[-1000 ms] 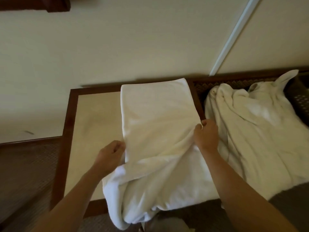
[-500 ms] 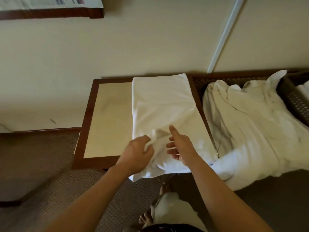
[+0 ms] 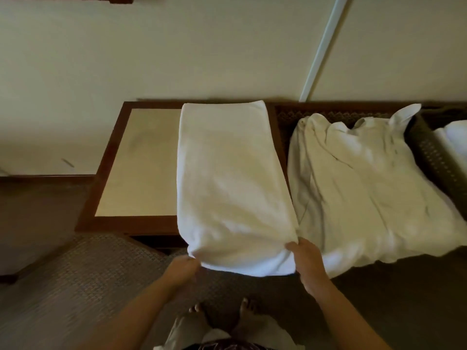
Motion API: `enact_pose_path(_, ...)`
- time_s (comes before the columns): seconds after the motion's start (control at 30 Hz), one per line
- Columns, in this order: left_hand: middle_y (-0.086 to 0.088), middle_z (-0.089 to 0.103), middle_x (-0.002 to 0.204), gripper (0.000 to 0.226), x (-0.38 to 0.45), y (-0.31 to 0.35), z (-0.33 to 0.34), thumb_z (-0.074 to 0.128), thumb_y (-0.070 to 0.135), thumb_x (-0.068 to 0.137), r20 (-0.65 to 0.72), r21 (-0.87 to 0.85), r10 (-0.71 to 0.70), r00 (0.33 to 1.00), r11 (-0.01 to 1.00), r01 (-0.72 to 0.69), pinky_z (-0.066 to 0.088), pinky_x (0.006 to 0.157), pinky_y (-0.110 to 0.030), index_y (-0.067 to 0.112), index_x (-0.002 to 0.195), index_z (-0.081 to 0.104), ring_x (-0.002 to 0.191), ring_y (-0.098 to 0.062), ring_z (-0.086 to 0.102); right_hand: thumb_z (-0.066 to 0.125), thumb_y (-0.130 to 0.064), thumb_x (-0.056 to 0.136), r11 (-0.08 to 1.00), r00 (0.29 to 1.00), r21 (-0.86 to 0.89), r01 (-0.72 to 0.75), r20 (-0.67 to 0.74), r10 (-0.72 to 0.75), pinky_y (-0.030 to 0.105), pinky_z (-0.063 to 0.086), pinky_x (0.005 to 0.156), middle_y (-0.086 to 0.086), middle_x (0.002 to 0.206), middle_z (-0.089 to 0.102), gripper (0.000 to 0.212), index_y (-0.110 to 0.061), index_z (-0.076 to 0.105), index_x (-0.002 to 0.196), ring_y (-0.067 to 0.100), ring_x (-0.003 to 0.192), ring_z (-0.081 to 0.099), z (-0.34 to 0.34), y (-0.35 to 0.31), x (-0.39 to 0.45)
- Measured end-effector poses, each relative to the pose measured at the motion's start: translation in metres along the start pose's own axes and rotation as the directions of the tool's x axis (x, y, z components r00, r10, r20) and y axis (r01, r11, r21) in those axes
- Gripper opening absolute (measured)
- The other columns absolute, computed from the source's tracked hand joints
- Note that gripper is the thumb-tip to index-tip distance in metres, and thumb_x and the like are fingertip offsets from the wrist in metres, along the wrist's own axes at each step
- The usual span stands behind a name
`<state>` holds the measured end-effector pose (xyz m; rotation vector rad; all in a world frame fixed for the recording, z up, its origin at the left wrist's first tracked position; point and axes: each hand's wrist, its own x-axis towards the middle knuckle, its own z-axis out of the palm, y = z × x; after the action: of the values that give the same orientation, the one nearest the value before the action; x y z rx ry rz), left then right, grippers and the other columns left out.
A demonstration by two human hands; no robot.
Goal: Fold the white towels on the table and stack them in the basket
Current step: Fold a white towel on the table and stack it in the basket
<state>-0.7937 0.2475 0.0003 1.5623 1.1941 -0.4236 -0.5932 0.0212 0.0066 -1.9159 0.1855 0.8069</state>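
Table, dark-framed with a pale top, stands against the far wall. Right of it, unfolded white linen lies spread in loose creases over a dark woven surface, its near edge hanging toward the floor. At the far right, a dark woven basket shows one white folded piece inside, only partly in view.

Towel in hand lies lengthwise on the right part of the table, folded to a long narrow panel. Its far end sits by the wall; its near end overhangs the near table edge.

Progress, as judged: early to middle. One piece appears stowed, one is mid-fold, and the spread linen is untouched. The present towel looks to need at least one more fold, end to end, before it goes to the basket.

Grip: the left hand pinches the near left corner of the towel, fingers curled onto the cloth. The right hand holds the near right corner, thumb on top, fingers wrapped beneath. Both hands sit at the overhanging near end, so the towel's whole length lies beyond them on the table.

Bare feet show on the carpet below.
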Motion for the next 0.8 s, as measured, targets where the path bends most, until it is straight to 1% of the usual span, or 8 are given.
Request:
enact_pose_path(0.07, -0.012, 0.064, 0.099, 0.010, 0.029, -0.021, -0.004, 0.055, 0.020, 0.100, -0.153, -0.157, -0.125, 0.980, 0.982, 0.101, 0.049, 0.064, -0.041, 0.016, 0.099, 0.065, 0.078, -0.027, 0.059, 0.065, -0.020, 0.098, 0.999, 0.999, -0.037, 0.011, 0.039, -0.010, 0.039, 0.044, 0.077, 0.016, 0.096, 0.064, 0.015, -0.005, 0.066, 0.096, 0.029, 0.091, 0.059, -0.003, 0.006, 0.012)
enact_pose_path(0.17, 0.003, 0.058, 0.135, 0.050, 0.059, -0.024, 0.001, 0.052, 0.008, 0.100, -0.282, -0.286, -0.123, 0.952, 0.957, 0.039, 0.056, 0.082, -0.043, 0.026, 0.145, 0.044, 0.101, -0.026, 0.063, 0.070, -0.031, 0.096, 0.999, 0.991, 0.025, 0.047, 0.124, -0.050, 0.042, 0.053, 0.092, -0.001, 0.108, 0.072, 0.013, -0.024, 0.070, 0.107, 0.021, 0.105, 0.065, -0.005, 0.009, 0.020)
enact_pose_path(0.27, -0.009, 0.060, 0.123, 0.025, 0.051, -0.015, 0.033, 0.047, 0.005, 0.101, -0.059, -0.177, -0.113, 0.992, 0.979, 0.101, 0.054, 0.088, -0.045, 0.023, 0.117, 0.054, 0.097, -0.026, 0.060, 0.068, -0.029, 0.098, 0.993, 0.985, 0.059, 0.106, 0.130, -0.113, 0.037, 0.054, 0.095, -0.008, 0.110, 0.075, 0.012, -0.027, 0.072, 0.110, 0.014, 0.108, 0.067, -0.004, 0.014, 0.023)
enact_pose_path(0.33, -0.016, 0.062, 0.103, 0.018, 0.051, -0.025, 0.048, 0.045, 0.005, 0.099, 0.108, -0.011, -0.177, 0.978, 0.984, 0.179, 0.053, 0.074, -0.042, 0.015, 0.092, 0.058, 0.085, -0.028, 0.057, 0.065, -0.024, 0.100, 0.988, 0.983, 0.046, 0.146, 0.106, -0.150, 0.023, 0.053, 0.085, -0.009, 0.105, 0.075, 0.011, -0.022, 0.073, 0.107, 0.006, 0.100, 0.067, -0.005, 0.014, 0.022)
enact_pose_path(0.4, -0.015, 0.064, 0.115, 0.022, 0.056, -0.029, 0.048, 0.049, 0.014, 0.099, -0.011, -0.059, -0.171, 0.985, 0.984, 0.170, 0.053, 0.081, -0.048, 0.011, 0.113, 0.065, 0.098, -0.033, 0.063, 0.064, -0.022, 0.100, 0.982, 0.978, -0.005, 0.190, 0.086, -0.188, 0.014, 0.047, 0.070, -0.006, 0.090, 0.071, 0.015, -0.010, 0.071, 0.094, 0.009, 0.084, 0.065, -0.008, 0.016, 0.026)
enact_pose_path(0.53, -0.007, 0.060, 0.135, 0.050, 0.039, -0.004, 0.020, 0.048, 0.012, 0.098, -0.352, -0.514, -0.169, 0.921, 0.857, -0.039, 0.048, 0.089, -0.047, 0.026, 0.146, 0.050, 0.122, -0.039, 0.056, 0.065, -0.025, 0.099, 0.968, 0.965, -0.004, 0.252, 0.077, -0.251, 0.031, 0.039, 0.066, 0.004, 0.068, 0.050, 0.033, 0.000, 0.057, 0.080, 0.014, 0.067, 0.046, -0.014, 0.011, 0.028)
enact_pose_path(0.67, -0.007, 0.067, 0.129, 0.033, 0.023, 0.002, 0.003, 0.040, 0.021, 0.108, -0.243, -0.775, -0.177, 0.954, 0.627, -0.081, 0.031, 0.118, -0.047, 0.013, 0.131, 0.063, 0.123, -0.025, 0.059, 0.064, -0.020, 0.101, 0.940, 0.938, 0.039, 0.338, 0.069, -0.340, 0.009, 0.046, 0.069, 0.002, 0.086, 0.070, 0.016, -0.007, 0.070, 0.093, 0.001, 0.075, 0.059, -0.018, -0.001, 0.020)
enact_pose_path(0.8, -0.003, 0.068, 0.117, 0.038, 0.012, 0.004, -0.003, 0.044, 0.041, 0.109, -0.218, -0.795, -0.117, 0.969, 0.597, -0.107, 0.045, 0.107, -0.042, 0.012, 0.116, 0.066, 0.106, -0.021, 0.063, 0.061, -0.015, 0.102, 0.931, 0.932, 0.050, 0.361, 0.019, -0.362, 0.012, 0.042, 0.063, 0.002, 0.074, 0.058, 0.020, -0.001, 0.065, 0.090, 0.002, 0.065, 0.051, -0.018, 0.000, 0.021)
